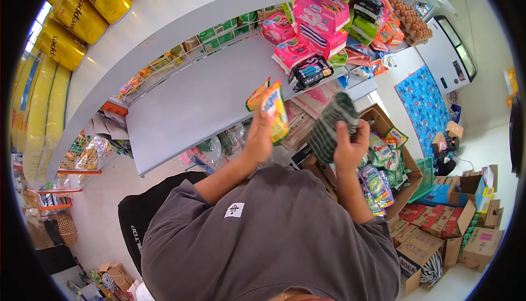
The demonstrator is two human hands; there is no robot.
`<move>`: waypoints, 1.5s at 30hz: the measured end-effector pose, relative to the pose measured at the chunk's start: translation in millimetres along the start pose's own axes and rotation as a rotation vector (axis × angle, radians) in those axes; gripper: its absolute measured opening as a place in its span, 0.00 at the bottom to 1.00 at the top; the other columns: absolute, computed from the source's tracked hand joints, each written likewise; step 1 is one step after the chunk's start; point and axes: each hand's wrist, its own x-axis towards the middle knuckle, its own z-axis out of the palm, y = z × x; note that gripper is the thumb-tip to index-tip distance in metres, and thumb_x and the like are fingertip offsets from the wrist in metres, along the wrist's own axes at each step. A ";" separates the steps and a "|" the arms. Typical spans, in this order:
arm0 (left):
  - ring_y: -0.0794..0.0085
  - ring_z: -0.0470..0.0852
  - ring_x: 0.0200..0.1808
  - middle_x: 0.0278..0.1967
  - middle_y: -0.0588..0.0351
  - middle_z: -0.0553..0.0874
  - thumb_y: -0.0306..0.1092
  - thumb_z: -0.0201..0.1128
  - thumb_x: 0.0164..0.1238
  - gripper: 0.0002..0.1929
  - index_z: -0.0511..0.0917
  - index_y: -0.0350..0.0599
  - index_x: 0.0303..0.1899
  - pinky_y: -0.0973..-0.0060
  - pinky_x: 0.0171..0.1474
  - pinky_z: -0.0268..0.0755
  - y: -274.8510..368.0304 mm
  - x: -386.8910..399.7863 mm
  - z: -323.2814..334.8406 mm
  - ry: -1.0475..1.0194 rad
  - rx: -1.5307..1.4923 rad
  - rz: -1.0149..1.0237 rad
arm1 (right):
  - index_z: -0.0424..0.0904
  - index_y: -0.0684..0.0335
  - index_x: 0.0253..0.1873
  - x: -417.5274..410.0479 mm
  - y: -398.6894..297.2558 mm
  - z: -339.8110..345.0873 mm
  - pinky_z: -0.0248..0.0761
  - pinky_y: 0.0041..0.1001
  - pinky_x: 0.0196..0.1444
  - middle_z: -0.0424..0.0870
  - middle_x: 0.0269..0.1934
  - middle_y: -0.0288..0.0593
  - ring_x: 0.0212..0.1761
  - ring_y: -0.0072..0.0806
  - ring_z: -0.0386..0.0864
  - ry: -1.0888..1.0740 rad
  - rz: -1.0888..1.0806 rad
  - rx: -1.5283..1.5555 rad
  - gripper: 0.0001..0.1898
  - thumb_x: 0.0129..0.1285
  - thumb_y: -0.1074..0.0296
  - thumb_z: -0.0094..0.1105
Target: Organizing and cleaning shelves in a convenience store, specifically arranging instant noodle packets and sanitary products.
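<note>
My left hand [259,138] is raised over the shelf edge and grips a yellow-and-green plastic pouch [277,116] upright. A second pouch of similar colours [255,97] shows just behind it, partly hidden by the fingers; whether I hold that one too is unclear. In my right hand [352,143] is a folded dark green cloth with pale stripes [328,132], blurred, pinched near its right side. Below and right of that hand, an opened cardboard box [404,194] holds green pouches [386,157] and purple-and-green pouches [376,186].
Before me runs a grey shelf board [185,99]. Packs of sanitary pads [320,17] are piled at its right. An upper white shelf [164,9] bears yellow Schweppes cans [80,13]. Egg trays [411,21] stand at far right; cardboard cartons [435,219] crowd the floor.
</note>
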 end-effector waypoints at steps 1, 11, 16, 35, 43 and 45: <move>0.62 0.57 0.75 0.76 0.46 0.54 0.51 0.38 0.84 0.35 0.39 0.37 0.78 0.67 0.73 0.53 0.1 -1.3 9.8 -0.095 0.093 0.068 | 0.72 0.62 0.43 -7.6 -4.8 9.1 0.68 0.18 0.41 0.79 0.40 0.34 0.39 0.16 0.74 -0.054 0.027 -0.100 0.09 0.66 0.73 0.66; 0.56 0.73 0.67 0.65 0.37 0.72 0.65 0.38 0.77 0.42 0.56 0.29 0.72 0.65 0.67 0.64 25.5 0.4 2.1 -0.431 0.464 -0.095 | 0.73 0.63 0.67 -23.3 -12.6 23.2 0.61 0.40 0.68 0.70 0.69 0.53 0.67 0.48 0.69 -0.702 -0.453 -0.617 0.27 0.65 0.62 0.62; 0.56 0.61 0.75 0.73 0.41 0.63 0.74 0.33 0.71 0.50 0.50 0.31 0.75 0.64 0.73 0.54 13.0 -18.0 40.9 -0.298 0.185 0.146 | 0.72 0.64 0.68 -7.6 5.7 34.1 0.47 0.49 0.76 0.66 0.72 0.55 0.74 0.54 0.62 -0.527 -0.620 -0.416 0.26 0.68 0.60 0.57; 0.48 0.48 0.80 0.77 0.36 0.50 0.72 0.42 0.71 0.52 0.43 0.30 0.76 0.62 0.77 0.40 13.9 -14.5 40.2 -0.395 0.706 0.543 | 0.56 0.71 0.75 -30.5 10.4 44.8 0.55 0.38 0.74 0.59 0.74 0.63 0.75 0.50 0.62 -0.431 0.256 0.202 0.28 0.73 0.72 0.43; 0.54 0.54 0.78 0.75 0.40 0.57 0.69 0.34 0.75 0.47 0.47 0.28 0.75 0.63 0.76 0.45 2.7 -24.9 31.0 -0.310 0.257 0.077 | 0.68 0.76 0.68 -13.6 -4.1 44.0 0.54 0.50 0.75 0.67 0.70 0.64 0.75 0.62 0.61 -0.524 -0.662 -0.260 0.26 0.64 0.77 0.51; 0.52 0.52 0.78 0.76 0.39 0.55 0.71 0.35 0.73 0.49 0.48 0.29 0.75 0.61 0.77 0.43 10.8 -24.1 42.2 -0.306 0.324 0.243 | 0.63 0.76 0.71 -2.4 -9.7 44.6 0.53 0.44 0.75 0.63 0.72 0.63 0.76 0.57 0.60 -0.484 -0.530 -0.258 0.26 0.69 0.74 0.47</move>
